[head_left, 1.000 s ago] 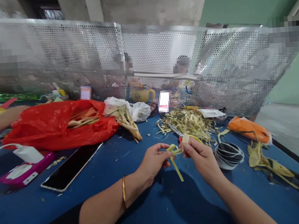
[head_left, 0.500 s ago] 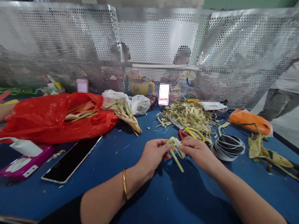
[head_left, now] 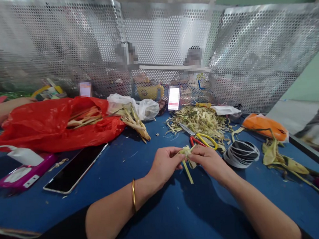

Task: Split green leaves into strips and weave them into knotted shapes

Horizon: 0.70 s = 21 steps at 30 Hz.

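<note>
Above the blue table, my left hand [head_left: 163, 165] pinches a pale green leaf strip [head_left: 188, 173] between thumb and fingers. From the other side, the fingertips of my right hand [head_left: 210, 162] grip the same strip, which is folded over itself between them. One narrow end hangs down below the fold. Just beyond my hands lie scissors [head_left: 212, 141] with red and yellow handles, their blades against a heap of leaf shreds [head_left: 202, 121]. A roll of white-edged dark tape or cord [head_left: 241, 154] stands to the right of my right hand.
A red plastic bag [head_left: 49, 124] holds dry husks at left, with another person's arm [head_left: 9, 111] behind it. A phone [head_left: 76, 169] and a purple power strip [head_left: 25, 174] lie nearer. Orange packaging [head_left: 265, 126] is at right. A perforated metal screen [head_left: 166, 34] bounds the back.
The leaf strip's loop between my fingers has become tighter and flatter. The person standing at the right has left that spot. At left, the other person's arm has shifted right.
</note>
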Tool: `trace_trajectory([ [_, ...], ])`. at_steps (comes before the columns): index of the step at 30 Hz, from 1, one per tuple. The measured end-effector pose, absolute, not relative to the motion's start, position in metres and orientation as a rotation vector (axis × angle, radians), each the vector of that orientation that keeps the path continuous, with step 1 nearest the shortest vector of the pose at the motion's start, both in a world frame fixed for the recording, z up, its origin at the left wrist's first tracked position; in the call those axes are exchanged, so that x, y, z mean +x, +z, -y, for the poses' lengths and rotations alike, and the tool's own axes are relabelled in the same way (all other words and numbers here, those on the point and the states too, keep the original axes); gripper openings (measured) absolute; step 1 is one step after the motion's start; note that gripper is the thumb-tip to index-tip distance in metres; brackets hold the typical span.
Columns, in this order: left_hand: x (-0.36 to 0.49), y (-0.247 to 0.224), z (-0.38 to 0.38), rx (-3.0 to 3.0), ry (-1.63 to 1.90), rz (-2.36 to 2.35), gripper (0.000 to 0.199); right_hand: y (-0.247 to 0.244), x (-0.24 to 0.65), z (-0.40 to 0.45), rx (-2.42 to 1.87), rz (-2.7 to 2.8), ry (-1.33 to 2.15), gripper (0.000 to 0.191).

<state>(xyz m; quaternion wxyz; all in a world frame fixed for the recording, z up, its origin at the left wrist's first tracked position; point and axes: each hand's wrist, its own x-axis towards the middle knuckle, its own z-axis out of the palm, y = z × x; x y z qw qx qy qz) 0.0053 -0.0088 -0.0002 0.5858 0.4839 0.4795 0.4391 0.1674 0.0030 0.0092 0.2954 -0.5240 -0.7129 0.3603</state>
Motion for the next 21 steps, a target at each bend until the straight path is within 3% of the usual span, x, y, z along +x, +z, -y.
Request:
trace_trajectory([
  [4,0.003,-0.006,0.008,1.328,0.973,-1.078,0.019,0.008,0.168,-0.002,-1.43,1.908,0.837,0.032],
  [7,0.001,-0.005,0.008,1.35,0.916,-1.035,0.019,0.009,0.168,-0.001,-1.407,1.709,1.08,0.023],
  [13,-0.002,0.011,0.01,1.293,0.793,-0.984,0.014,0.027,0.168,0.005,-1.161,1.597,1.541,0.032],
  [21,-0.002,0.007,0.014,1.338,0.588,-0.896,0.016,0.023,0.167,0.004,-1.28,1.577,1.331,0.038],
])
